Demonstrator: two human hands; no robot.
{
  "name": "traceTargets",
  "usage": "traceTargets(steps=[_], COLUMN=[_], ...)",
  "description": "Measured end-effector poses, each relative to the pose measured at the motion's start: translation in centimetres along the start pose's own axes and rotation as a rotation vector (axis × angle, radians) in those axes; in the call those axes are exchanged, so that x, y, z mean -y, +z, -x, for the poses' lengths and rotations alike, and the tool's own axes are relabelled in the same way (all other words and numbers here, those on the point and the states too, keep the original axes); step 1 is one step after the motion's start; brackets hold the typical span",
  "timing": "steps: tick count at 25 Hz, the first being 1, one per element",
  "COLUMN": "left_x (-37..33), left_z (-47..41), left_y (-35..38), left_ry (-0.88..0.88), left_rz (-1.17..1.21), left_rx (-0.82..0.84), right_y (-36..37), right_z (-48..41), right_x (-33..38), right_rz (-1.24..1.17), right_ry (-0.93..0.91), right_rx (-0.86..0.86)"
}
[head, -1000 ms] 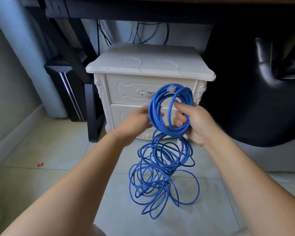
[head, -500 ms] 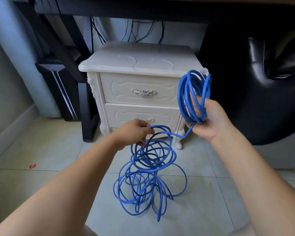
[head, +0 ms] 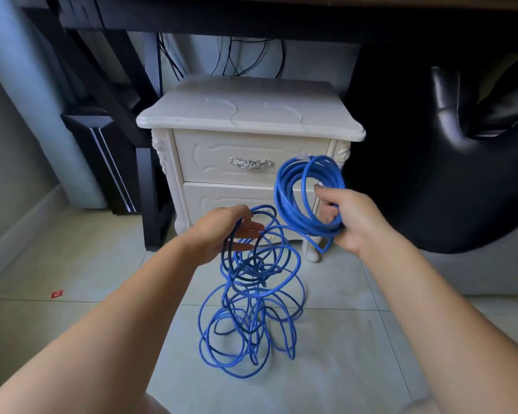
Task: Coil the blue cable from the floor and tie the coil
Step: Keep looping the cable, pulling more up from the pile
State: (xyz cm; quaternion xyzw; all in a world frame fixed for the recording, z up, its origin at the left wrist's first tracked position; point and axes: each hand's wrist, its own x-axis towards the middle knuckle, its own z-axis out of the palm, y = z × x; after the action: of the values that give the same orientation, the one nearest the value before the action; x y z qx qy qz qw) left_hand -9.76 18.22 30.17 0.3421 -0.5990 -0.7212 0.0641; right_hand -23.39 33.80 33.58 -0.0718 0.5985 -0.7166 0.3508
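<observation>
Floor (head: 72, 339) view, left to right. Red scrap (head: 56, 293) on the tile far left, irrelevant. Black case (head: 102, 162) stands under the desk. White nightstand (head: 248, 115) sits centre, behind the work.

Left hand (head: 222, 231): fingers mostly straight and loosely spread, pointing right. Strands of the blue cable (head: 251, 297) run across them. No clear pinch visible, so it looks more like guiding than gripping. Below and just right of that hand, the uncoiled part hangs as a messy column of loops. Lower turns lie on the tile, upper turns are lifted off it.

Coil (head: 308, 195): several turns bundled, roughly upright, ring facing the camera, in front of the nightstand's right side. Pale plug (head: 302, 157) sticks out at its top. Right hand (head: 350, 222) grips the coil's lower right, fingers curled through the ring. Black seat (head: 449, 180) fills the right edge.

Key relation: the lead leaves the bottom of the coil by the right hand, kinks, then runs left and down into the tangle. So the slack lies left of and below the coil, and the left hand is nearer to it.

Judgement: coiling is partway, a lot of length is not wound yet, and the tie is not started. The next turn likely needs the left hand to bring a strand up and right onto the ring. Risk: the tangle's loops cross each other and could snag.
</observation>
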Motion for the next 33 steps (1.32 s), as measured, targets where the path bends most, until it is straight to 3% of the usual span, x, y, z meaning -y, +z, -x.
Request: traceTargets(steps=[3,9,19,21,25,28,30,33], left_x=[-0.5,-0.8,-1.7,-1.6,-0.5,0.6,1.1,1.8], left_z=[0.3,0.4,0.8,0.8,0.2,-0.3,-0.6,-1.1], left_y=[-0.1,-0.2,0.6,0.6,-1.0,-1.5,-1.4,-1.3], left_ry=[0.028,0.072,0.016,0.034,0.053,0.048,0.048,0.062], left_rz=[0.074,-0.023,0.149,0.106,-0.358,-0.602,-0.7,-0.942], left_rx=[-0.008,-0.117,-0.004,-0.058,-0.248,-0.328,-0.31,-0.124], right_y=[0.1,-0.8,0.4,0.1,-1.0,-0.9,-0.6,-0.3], right_z=[0.0,-0.1,-0.3,-0.9,-1.3,-0.6,-0.5,-0.1], right_x=[-0.7,0.0,-2.5,-2.7,-0.8,0.5,0.5,0.9], right_rz=[0.111,0.024,0.783,0.689,0.081,-0.036,-0.037,-0.08], right_ry=[-0.011,0.005,-0.146,-0.13,-0.031,-0.024,-0.03,-0.031], right_rx=[-0.076,-0.124,-0.195,-0.204,-0.114,-0.051,-0.015,0.053])
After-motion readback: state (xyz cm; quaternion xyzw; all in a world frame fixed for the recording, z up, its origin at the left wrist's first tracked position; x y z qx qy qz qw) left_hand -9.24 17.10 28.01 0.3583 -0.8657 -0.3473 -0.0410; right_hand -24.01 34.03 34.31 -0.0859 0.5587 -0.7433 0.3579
